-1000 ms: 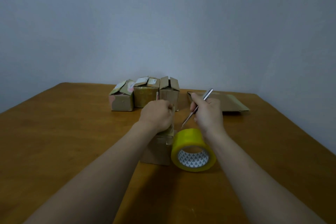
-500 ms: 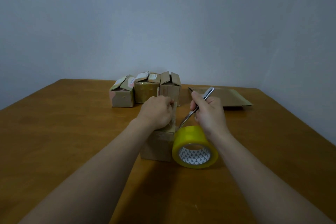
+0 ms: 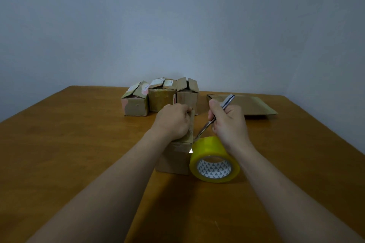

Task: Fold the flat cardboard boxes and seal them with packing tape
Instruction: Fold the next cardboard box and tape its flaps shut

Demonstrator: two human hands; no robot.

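A small cardboard box (image 3: 173,159) stands on the wooden table (image 3: 59,154) in front of me. My left hand (image 3: 173,122) rests on its top with curled fingers that hold the upper flap and tape. My right hand (image 3: 229,122) grips a slim metal cutter (image 3: 214,118) like a pen, its tip pointing down at the box's top right edge. A yellow roll of packing tape (image 3: 214,160) lies tilted against the box's right side, just under the blade.
Three folded small boxes (image 3: 160,95) stand in a row at the back middle of the table. A stack of flat cardboard (image 3: 254,104) lies at the back right, behind my right hand. A plain wall rises behind the table.
Both hands stay on the box and the cutter. The view has tilted up a little, so everything sits slightly lower in frame; the blade tip stays at the box edge.
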